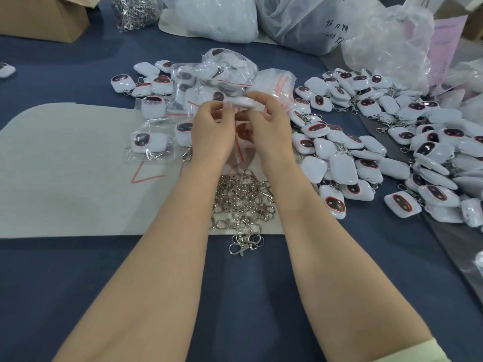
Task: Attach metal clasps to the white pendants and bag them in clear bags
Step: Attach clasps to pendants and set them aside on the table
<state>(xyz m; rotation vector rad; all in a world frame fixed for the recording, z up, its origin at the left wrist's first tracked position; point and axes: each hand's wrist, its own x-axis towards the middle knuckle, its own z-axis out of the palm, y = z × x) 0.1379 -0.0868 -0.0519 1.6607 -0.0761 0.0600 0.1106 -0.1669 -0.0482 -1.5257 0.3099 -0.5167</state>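
My left hand (213, 129) and my right hand (269, 126) meet over the middle of the table and together hold a white pendant (241, 101), seen edge-on, at the mouth of a clear bag (241, 142) with a red strip that hangs below my fingers. A pile of metal clasps (243, 202) lies between my forearms. Loose white pendants (366, 152) with dark oval faces spread over the right side. Bagged pendants (149, 143) lie to the left, and more bagged ones (209, 74) are heaped behind my hands.
A pale felt mat (65, 165) covers the blue table (235, 296) on the left. Large plastic sacks (300, 19) stand at the back. A cardboard box (44, 19) sits at the back left beside a heap of clasps (136, 11). A stack of empty clear bags (274, 82) lies behind my right hand.
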